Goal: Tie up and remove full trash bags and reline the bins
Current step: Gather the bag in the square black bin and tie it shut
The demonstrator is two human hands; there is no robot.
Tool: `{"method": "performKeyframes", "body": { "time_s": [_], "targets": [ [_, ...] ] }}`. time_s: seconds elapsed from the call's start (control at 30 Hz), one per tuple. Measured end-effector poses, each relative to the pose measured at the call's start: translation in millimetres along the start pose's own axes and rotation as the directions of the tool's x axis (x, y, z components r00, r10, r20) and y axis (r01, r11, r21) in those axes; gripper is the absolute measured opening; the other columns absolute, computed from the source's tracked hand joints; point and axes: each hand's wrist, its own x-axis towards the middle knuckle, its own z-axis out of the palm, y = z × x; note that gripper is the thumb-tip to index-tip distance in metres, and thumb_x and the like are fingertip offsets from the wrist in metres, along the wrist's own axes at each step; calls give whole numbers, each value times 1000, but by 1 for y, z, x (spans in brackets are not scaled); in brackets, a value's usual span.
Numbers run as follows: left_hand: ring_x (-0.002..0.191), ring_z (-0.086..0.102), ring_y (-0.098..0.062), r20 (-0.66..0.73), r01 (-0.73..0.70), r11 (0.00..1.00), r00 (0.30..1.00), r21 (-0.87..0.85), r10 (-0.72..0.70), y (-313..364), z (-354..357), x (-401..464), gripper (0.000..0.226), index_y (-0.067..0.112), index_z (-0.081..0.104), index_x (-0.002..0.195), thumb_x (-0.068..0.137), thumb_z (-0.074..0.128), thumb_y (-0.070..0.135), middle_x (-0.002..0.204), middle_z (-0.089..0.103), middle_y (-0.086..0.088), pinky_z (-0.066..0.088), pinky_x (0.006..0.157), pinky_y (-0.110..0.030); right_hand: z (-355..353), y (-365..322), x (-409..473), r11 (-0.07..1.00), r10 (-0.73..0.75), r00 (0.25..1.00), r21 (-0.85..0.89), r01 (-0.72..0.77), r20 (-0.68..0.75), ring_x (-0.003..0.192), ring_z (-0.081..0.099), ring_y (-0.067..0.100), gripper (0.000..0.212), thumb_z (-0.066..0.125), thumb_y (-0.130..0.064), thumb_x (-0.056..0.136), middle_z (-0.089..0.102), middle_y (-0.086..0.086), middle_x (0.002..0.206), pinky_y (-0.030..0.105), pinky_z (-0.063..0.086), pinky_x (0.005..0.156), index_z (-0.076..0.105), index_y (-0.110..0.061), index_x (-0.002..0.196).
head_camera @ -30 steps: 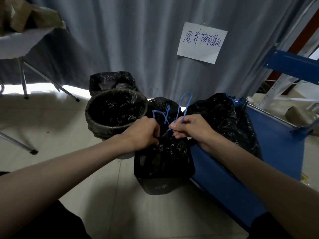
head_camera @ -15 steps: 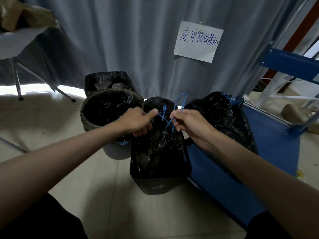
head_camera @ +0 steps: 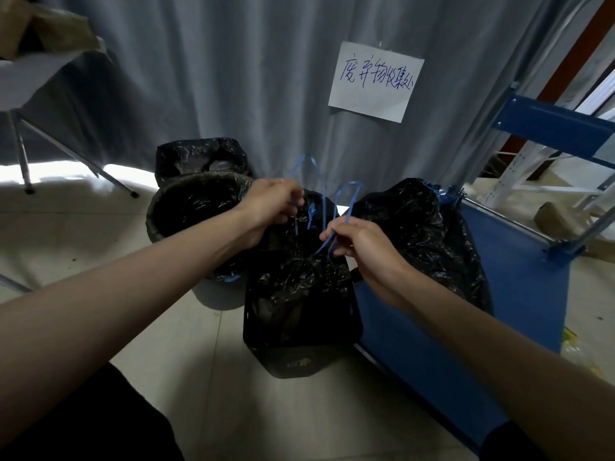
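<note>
Both hands pinch blue drawstrings (head_camera: 346, 201): left hand (head_camera: 271, 207), right hand (head_camera: 361, 246). The black bin (head_camera: 299, 327) is squeezed between the round bin (head_camera: 186, 207) and blue cart (head_camera: 519, 277).

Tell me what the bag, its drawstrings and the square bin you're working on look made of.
Bag: thin black plastic film, glossy and crinkled with sharp highlights. Drawstrings: narrow blue strips, probably plastic tape, standing in stiff loops where the left hand and right hand pinch them. Square bin: smooth, dark, rigid, likely moulded plastic.

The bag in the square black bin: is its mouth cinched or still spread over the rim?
Cinched. The bag is gathered to a neck inside the square bin; left hand and right hand hold its blue drawstrings.
</note>
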Motion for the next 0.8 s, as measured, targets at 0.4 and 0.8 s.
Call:
{"method": "performKeyframes", "body": {
  "time_s": [0.4, 0.8],
  "targets": [
    [47, 39, -5, -17, -386, 922, 922, -25, 386, 37, -4, -42, 19, 6, 62, 76, 93, 60, 14, 52, 48, 5, 32, 47, -16, -3, 6, 20, 951, 191, 973, 268, -152, -127, 42, 23, 7, 26, 39, -4, 100, 26, -6, 52, 19, 29, 41, 61, -7, 86],
    [76, 57, -10, 114, -510, 854, 859, 100, 500, 30, -4, -37, 25, 9, 66, 100, 88, 71, 30, 88, 64, -3, 50, 74, -25, 15, -4, 14, 940, -47, 997, -334, 63, 56, 56, 44, -2, 37, 46, -37, 103, 51, -20, 65, 18, 35, 64, 79, -21, 94]
  ]
}}
